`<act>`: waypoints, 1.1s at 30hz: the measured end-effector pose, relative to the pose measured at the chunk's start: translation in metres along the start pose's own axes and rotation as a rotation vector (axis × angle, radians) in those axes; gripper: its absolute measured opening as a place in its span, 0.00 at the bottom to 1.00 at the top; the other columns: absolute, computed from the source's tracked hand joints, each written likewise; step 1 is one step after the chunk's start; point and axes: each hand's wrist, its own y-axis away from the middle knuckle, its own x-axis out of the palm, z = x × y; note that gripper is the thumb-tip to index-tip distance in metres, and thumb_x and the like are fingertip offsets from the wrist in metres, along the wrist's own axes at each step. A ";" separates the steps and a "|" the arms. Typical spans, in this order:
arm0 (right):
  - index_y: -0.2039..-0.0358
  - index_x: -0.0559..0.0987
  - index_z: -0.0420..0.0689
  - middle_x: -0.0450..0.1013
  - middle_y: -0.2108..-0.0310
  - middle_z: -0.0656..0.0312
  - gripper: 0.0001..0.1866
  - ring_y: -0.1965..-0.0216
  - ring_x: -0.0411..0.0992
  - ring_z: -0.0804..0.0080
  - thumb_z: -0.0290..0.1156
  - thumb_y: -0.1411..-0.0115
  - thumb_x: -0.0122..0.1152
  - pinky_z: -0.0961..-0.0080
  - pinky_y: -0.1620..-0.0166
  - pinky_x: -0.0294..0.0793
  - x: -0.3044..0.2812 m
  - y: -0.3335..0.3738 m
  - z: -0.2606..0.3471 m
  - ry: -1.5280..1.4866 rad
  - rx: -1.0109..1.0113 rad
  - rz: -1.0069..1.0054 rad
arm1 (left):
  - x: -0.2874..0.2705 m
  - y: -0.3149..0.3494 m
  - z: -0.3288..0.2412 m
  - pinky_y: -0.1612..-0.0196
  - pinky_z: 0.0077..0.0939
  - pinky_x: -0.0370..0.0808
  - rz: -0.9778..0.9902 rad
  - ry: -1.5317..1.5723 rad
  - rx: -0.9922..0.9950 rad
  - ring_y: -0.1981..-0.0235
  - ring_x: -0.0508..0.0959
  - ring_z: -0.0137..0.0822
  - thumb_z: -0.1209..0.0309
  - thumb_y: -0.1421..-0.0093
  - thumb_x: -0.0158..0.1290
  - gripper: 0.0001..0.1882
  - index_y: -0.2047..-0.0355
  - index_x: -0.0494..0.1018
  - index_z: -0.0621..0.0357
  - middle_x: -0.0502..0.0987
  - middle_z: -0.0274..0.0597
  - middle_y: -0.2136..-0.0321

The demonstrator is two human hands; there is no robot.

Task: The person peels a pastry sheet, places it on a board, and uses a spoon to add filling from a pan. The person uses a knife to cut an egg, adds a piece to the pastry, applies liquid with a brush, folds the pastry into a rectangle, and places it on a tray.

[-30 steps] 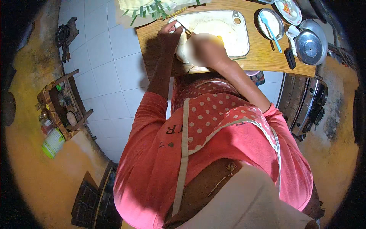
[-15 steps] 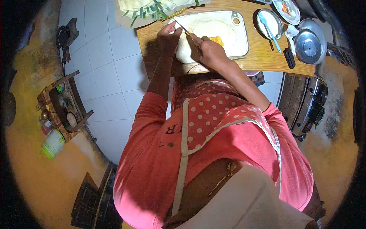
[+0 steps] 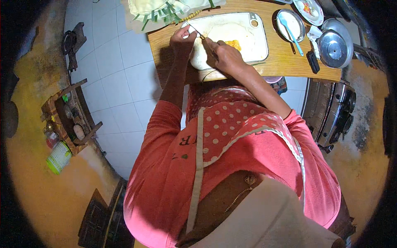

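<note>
A knife [image 3: 196,30] is in my right hand [image 3: 228,57], fingers wrapped round its handle and the blade angled up and left. Its blade lies against a small white piece [image 3: 191,30] pinched in my left hand [image 3: 182,40]; what that piece is I cannot make out. Both hands are over the left side of a white cutting board [image 3: 260,45] with a hole in its far right corner. Soft yellow-orange bits [image 3: 234,44] lie on the board beyond my right hand.
Left of the board, a pale covered thing with green strips [image 3: 165,12] rests at the table's [image 3: 285,64] far edge. To the right are a bowl of white stuff [image 3: 287,27] with a blue spoon [image 3: 290,31], a plate [image 3: 316,16], a metal lid [image 3: 333,48] and a black object [image 3: 313,63].
Both hands keep nearly the same pose, knife against the white piece. The whole view has shifted very slightly.
</note>
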 end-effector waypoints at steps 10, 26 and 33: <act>0.42 0.65 0.47 0.72 0.63 0.43 0.32 0.62 0.72 0.47 0.35 0.49 0.59 0.59 0.60 0.72 0.001 -0.001 -0.002 0.018 0.099 0.068 | 0.001 0.003 -0.006 0.61 0.27 0.75 -0.044 -0.039 0.072 0.66 0.79 0.35 0.69 0.54 0.58 0.20 0.60 0.76 0.65 0.79 0.47 0.66; 0.43 0.66 0.46 0.71 0.67 0.45 0.25 0.65 0.72 0.48 0.32 0.43 0.52 0.56 0.63 0.72 -0.014 0.016 -0.007 -0.094 -0.064 -0.121 | -0.018 0.000 0.003 0.64 0.24 0.77 -0.074 0.006 0.075 0.71 0.80 0.33 0.73 0.55 0.59 0.16 0.65 0.74 0.66 0.79 0.47 0.70; 0.44 0.67 0.46 0.69 0.69 0.51 0.28 0.68 0.72 0.54 0.25 0.48 0.55 0.62 0.69 0.74 -0.002 0.023 0.010 -0.039 -0.106 -0.062 | -0.017 0.002 -0.001 0.63 0.23 0.77 -0.034 0.171 -0.009 0.69 0.80 0.32 0.75 0.56 0.57 0.16 0.64 0.75 0.67 0.79 0.46 0.70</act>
